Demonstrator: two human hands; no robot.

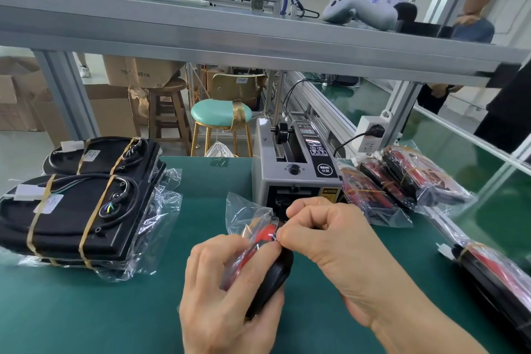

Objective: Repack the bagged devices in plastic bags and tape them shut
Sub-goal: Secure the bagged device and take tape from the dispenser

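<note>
Holding the red-and-black device in our left hand, we pinch its plastic bag with our right hand, just before the tape dispenser.

The counter shows bare green mat along its near edge toward the near left corner, and a bare strip runs from there to the far edge between the black bundles at the left edge and the tape dispenser. The dispenser stands at the far edge, right of middle. Just right of it, bagged red devices lie packed side by side, touching, up to the right edge rail. Another bagged device lies along the right edge nearer in. Overhead, an aluminium shelf beam spans the counter's far edge, limiting height there.
</note>
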